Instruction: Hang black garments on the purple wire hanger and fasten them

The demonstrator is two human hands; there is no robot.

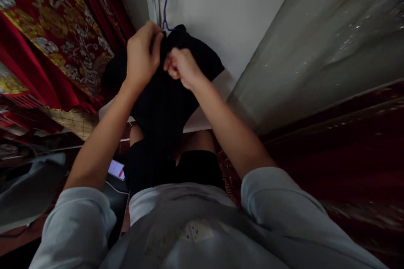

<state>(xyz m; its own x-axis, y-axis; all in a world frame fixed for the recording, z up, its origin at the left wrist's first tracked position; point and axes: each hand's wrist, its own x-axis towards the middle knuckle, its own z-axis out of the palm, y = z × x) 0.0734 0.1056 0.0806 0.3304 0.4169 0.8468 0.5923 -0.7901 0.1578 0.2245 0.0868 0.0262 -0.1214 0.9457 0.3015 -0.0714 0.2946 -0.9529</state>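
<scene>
A black shirt (164,105) hangs in front of me on a thin purple hanger (166,2), which is hooked at a white upright edge. Near the neck of the shirt, my left hand (142,54) is closed, thumb and fingers pinching the dark cloth. Slightly lower and to the right, my right hand (183,67) has its fingers curled together against the front of the shirt. Motion blurs those fingertips a little, and the cloth between them is mostly hidden. The lower part of the shirt drapes down in front of my legs.
Red cloth with gold and silver embroidery (53,21) hangs at left. A clear plastic-like cover (315,46) spreads at right above dark red material (331,151). A lit phone (116,169) lies low on the left, near a cable. A white panel (227,4) stands behind the shirt.
</scene>
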